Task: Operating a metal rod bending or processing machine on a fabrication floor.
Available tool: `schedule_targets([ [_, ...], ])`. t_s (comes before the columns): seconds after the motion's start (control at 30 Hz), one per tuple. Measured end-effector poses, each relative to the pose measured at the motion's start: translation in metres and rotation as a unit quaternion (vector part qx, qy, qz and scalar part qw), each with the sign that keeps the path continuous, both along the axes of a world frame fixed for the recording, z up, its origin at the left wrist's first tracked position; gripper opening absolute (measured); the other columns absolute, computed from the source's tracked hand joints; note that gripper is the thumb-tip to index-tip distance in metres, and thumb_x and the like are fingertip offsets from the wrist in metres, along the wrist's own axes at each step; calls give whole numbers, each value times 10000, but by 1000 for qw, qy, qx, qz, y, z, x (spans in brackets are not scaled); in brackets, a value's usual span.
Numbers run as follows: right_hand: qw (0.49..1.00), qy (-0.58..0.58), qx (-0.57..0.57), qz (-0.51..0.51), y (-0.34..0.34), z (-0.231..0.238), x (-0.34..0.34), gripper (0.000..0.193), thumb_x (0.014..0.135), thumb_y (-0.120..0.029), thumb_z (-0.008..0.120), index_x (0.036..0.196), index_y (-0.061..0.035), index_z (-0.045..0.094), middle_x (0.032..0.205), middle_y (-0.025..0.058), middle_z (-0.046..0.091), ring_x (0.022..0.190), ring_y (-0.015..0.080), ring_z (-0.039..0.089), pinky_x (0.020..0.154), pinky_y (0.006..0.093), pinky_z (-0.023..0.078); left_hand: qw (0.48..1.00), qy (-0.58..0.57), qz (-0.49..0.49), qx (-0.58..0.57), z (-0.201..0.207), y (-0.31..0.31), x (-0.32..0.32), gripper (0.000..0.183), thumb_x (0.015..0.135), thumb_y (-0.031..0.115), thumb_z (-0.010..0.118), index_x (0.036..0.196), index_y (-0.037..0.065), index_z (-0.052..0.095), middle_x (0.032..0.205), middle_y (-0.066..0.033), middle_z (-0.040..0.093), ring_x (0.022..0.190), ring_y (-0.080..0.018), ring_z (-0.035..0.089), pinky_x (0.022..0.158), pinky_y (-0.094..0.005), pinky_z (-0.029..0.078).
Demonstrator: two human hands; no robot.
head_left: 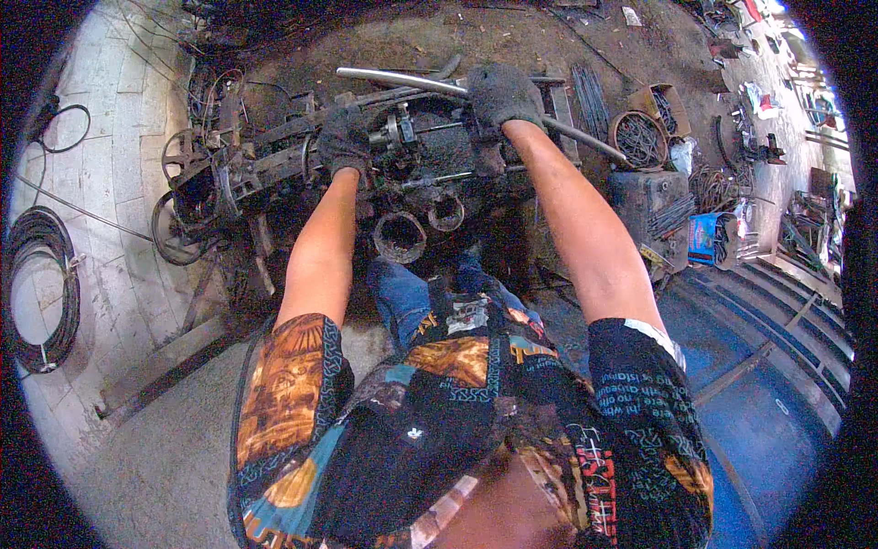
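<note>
My right hand [503, 94], in a dark grey glove, is closed around a long metal rod [402, 80]. The rod slants across above the machine, its bright end to the left and its duller end [590, 140] down at the right. On the left side of a dark, greasy metal machine [439, 151] is my left hand [343, 139], also gloved. Its fingers look curled over a dark part that I cannot make out. Between the hands sits a round chuck-like fitting [395, 133]. Two open-topped round cups [400, 237] are on the machine's near side.
Wheels [178, 229] stand at the machine's left end. A coiled black cable [41, 288] lies on the left floor. To the right are a round container of metal pieces [639, 140], a bundle of rods [590, 101], a grey box [651, 197] and a blue package [706, 238].
</note>
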State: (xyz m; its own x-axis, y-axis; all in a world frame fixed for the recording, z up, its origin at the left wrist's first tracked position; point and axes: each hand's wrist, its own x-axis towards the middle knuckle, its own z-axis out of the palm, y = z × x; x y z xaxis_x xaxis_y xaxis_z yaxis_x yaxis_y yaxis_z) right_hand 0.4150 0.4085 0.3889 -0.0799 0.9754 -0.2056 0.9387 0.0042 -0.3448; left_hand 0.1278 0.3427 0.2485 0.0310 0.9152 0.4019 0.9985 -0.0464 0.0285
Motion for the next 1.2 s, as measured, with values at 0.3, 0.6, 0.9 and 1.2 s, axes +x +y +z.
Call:
schedule_targets([
  [0.3,1000,4,20,4,-1,-4,1,466,936,-379,385,969,-49,713,1052,242,665,972,429,640,888,531,484,998,-22,23,-53,-3,2,0,322,933,167,462,1193,65,623,1238,-172,608,1161,-338,570,999,-406,452],
  [0.6,1000,25,13,-10,-3,3,1,471,929,-397,392,972,-60,718,1048,238,668,975,423,644,885,518,490,997,-23,25,-66,2,1,2,318,934,164,459,1186,67,626,1228,-167,613,1154,-334,574,991,-408,458],
  [0.9,1000,9,10,8,-3,5,1,445,928,-377,397,974,-70,716,1043,224,674,977,414,646,877,515,495,996,-31,28,-82,5,4,3,313,935,161,456,1180,69,628,1218,-163,618,1147,-331,578,983,-410,464],
  [1.2,1000,-11,13,11,-3,0,-1,453,942,-378,377,986,-75,711,1059,218,674,988,403,648,881,514,494,994,-29,35,-95,4,4,2,310,935,159,454,1174,70,630,1208,-158,623,1140,-327,582,974,-412,470],
])
